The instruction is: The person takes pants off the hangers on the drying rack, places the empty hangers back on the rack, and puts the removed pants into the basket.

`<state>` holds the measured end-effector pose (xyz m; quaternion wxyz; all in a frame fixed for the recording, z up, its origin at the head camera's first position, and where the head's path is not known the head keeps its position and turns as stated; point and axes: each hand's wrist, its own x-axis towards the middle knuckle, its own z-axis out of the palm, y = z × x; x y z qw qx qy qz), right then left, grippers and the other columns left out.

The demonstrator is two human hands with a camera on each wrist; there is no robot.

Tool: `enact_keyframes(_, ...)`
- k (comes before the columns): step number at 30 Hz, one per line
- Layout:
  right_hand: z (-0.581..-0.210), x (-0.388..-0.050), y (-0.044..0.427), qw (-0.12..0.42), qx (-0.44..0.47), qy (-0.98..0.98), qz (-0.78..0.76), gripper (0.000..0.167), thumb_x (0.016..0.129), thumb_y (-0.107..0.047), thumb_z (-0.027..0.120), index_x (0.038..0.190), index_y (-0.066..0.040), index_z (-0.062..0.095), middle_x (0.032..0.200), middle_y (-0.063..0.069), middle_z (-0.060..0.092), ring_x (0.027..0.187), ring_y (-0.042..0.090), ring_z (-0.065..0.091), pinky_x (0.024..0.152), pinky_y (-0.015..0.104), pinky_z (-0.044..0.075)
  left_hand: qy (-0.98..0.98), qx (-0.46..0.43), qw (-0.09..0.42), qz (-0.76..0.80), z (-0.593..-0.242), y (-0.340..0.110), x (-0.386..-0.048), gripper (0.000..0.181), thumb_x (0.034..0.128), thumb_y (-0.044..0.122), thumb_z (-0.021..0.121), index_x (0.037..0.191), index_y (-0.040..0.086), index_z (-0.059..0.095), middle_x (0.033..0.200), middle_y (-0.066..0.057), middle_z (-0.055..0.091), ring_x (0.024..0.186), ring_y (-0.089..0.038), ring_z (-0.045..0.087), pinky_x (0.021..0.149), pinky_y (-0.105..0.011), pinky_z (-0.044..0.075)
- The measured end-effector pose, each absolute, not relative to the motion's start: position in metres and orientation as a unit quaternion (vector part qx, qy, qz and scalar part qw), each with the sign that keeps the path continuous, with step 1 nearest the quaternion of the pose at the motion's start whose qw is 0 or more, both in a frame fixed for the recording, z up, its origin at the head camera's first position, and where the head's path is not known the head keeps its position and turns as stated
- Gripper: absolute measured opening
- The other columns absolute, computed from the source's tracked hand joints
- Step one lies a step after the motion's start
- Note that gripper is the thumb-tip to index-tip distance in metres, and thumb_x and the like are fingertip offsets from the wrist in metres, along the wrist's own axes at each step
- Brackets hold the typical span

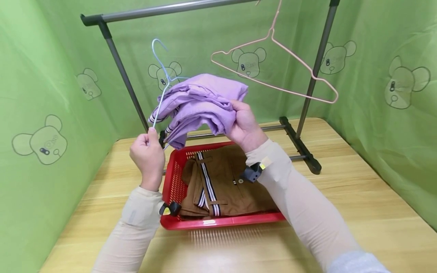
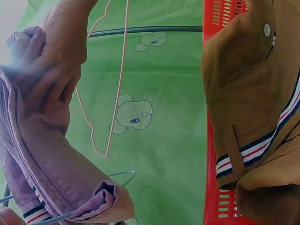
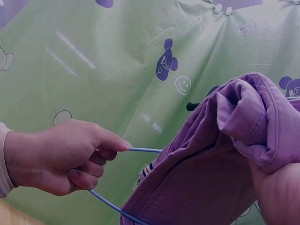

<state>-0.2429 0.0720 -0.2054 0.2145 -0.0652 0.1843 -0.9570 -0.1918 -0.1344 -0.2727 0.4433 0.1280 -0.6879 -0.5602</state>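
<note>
My left hand point(image 1: 148, 155) grips one end of a light blue wire hanger point(image 1: 161, 102); its hook points up. My right hand point(image 1: 246, 127) holds a folded bundle of purple trousers point(image 1: 205, 102) by the right side, fingers partly hidden by the cloth. One hanger arm crosses in front of the trousers' striped edge, while cloth hides much of the rest. In the right wrist view, the left hand point(image 3: 70, 157) pinches the hanger's corner, and its lower wire point(image 3: 110, 204) runs to the purple cloth point(image 3: 201, 173). Both are held above the basket.
Folded brown trousers point(image 1: 225, 182) with a striped waistband lie in a red basket point(image 1: 239, 220) on the wooden table point(image 1: 341, 189). Behind stands a grey rack point(image 1: 164, 10), from which a pink hanger point(image 1: 293, 55) hangs at the right. Green curtains point(image 1: 205, 49) surround the table.
</note>
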Motion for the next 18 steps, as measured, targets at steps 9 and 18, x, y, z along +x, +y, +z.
enact_keyframes(9, -0.2032, -0.2412, 0.0756, 0.220, -0.069, 0.181, -0.956, 0.020, 0.101, -0.006, 0.030, 0.113, 0.004, 0.043, 0.104, 0.025, 0.060, 0.084, 0.039, 0.067, 0.065, 0.044, 0.059, -0.690, 0.127, 0.444, -0.557, -0.2719, -0.1334, -0.1914, 0.042, 0.0928, 0.018, 0.060, 0.054, 0.018, 0.044, 0.050, 0.006, 0.037, 0.051, -0.010, 0.035, 0.049, -0.025, 0.027)
enact_keyframes(18, -0.2058, -0.2406, 0.0774, 0.222, -0.090, 0.172, -0.956, 0.016, 0.095, 0.002, 0.041, 0.111, 0.005, 0.042, 0.103, 0.024, 0.059, 0.087, 0.037, 0.066, 0.071, 0.043, 0.058, -0.698, 0.133, 0.441, -0.548, -0.2722, -0.1321, -0.1900, 0.043, 0.0930, 0.018, 0.061, 0.054, 0.018, 0.042, 0.050, 0.006, 0.036, 0.051, -0.011, 0.035, 0.049, -0.026, 0.026)
